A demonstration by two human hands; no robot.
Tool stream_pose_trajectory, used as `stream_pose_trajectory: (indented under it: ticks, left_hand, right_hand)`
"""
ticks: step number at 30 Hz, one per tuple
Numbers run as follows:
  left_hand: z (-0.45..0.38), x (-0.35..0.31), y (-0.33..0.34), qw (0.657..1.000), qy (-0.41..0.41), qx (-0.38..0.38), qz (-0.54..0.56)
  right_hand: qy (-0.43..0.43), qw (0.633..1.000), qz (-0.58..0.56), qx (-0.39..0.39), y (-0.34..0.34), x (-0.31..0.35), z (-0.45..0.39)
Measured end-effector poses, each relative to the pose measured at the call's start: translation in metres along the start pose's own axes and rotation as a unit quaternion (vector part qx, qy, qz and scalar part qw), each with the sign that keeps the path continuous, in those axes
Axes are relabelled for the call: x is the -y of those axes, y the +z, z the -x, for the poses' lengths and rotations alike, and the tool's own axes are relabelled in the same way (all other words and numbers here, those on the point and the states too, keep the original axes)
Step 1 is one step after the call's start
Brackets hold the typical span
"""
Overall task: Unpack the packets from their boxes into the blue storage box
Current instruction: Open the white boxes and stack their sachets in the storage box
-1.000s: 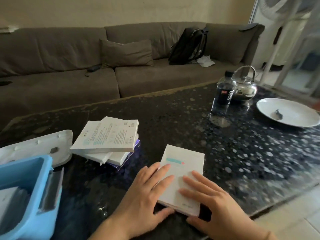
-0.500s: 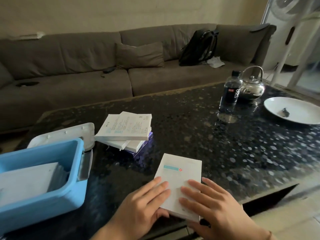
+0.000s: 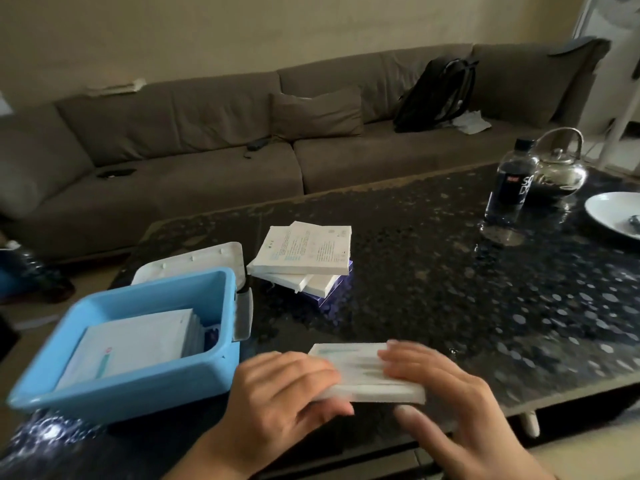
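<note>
We now grip the white box (image 3: 367,372), earlier flat under both palms, between left hand (image 3: 287,393) and right hand (image 3: 446,393), its near edge raised off the table (image 3: 450,271) beside the blue storage box (image 3: 138,386), ready for opening.

1. The bench (image 3: 433,271) has a dark, glossy, speckled top.
2. A blue storage box (image 3: 145,386) sits at its near left corner, with a white lid (image 3: 194,259) lying just behind it.
3. A stack of white boxes (image 3: 304,258) lies beside the lid.
4. A white box (image 3: 363,375) lies at the near edge.
5. Far right stand a water bottle (image 3: 509,183), a glass kettle (image 3: 561,168) and a white plate (image 3: 609,209).
</note>
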State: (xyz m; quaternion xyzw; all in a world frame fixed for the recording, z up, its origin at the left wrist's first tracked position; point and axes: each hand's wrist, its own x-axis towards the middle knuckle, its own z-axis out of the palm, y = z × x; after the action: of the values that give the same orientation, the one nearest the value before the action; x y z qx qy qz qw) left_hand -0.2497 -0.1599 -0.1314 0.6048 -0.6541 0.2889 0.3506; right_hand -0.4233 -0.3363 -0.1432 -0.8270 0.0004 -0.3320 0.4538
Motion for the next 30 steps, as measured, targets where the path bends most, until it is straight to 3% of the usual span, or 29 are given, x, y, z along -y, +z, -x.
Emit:
stream_pose_trajectory:
  ticks: [2,4,6,7,9,12,15,22,24,27,30]
  left_hand:
    - [0.009,-0.002,-0.005,1.000,0.018,-0.015,-0.014]
    - [0.017,-0.004,-0.007,0.999,0.031,-0.026,-0.017]
    - [0.023,-0.007,-0.007,0.999,0.043,-0.026,-0.003]
    - [0.025,-0.007,-0.008,0.999,0.050,-0.014,0.008]
    - [0.029,-0.009,-0.010,0.998,0.059,0.029,0.019]
    - [0.039,-0.007,-0.012,0.994,0.066,0.091,-0.002]
    - [0.050,0.000,-0.011,0.991,0.057,0.122,-0.014]
    - [0.052,0.006,-0.013,0.994,0.012,0.090,-0.058]
    - [0.050,0.004,-0.010,0.992,-0.066,0.091,-0.057]
    - [0.038,-0.004,-0.006,0.967,-0.250,0.056,-0.010]
    - [0.019,-0.015,0.000,0.921,-0.366,-0.015,0.132]
  right_hand:
    - [0.189,0.962,-0.169,-0.102,0.013,0.008,0.009]
    - [0.384,0.870,-0.268,-0.155,0.023,0.005,0.010]
    - [0.505,0.779,-0.365,-0.075,0.030,0.004,0.003]
    - [0.524,0.752,-0.399,-0.023,0.031,0.003,0.000]
    - [0.539,0.731,-0.419,0.006,0.033,0.003,-0.008]
    - [0.528,0.738,-0.419,0.022,0.041,0.002,-0.013]
    - [0.505,0.769,-0.393,0.016,0.049,0.000,-0.017]
    - [0.450,0.814,-0.368,0.021,0.051,0.007,-0.033]
    - [0.404,0.842,-0.356,-0.009,0.052,0.008,-0.036]
    - [0.311,0.910,-0.261,-0.077,0.064,0.010,-0.032]
    - [0.227,0.959,-0.112,-0.129,0.090,0.017,-0.021]
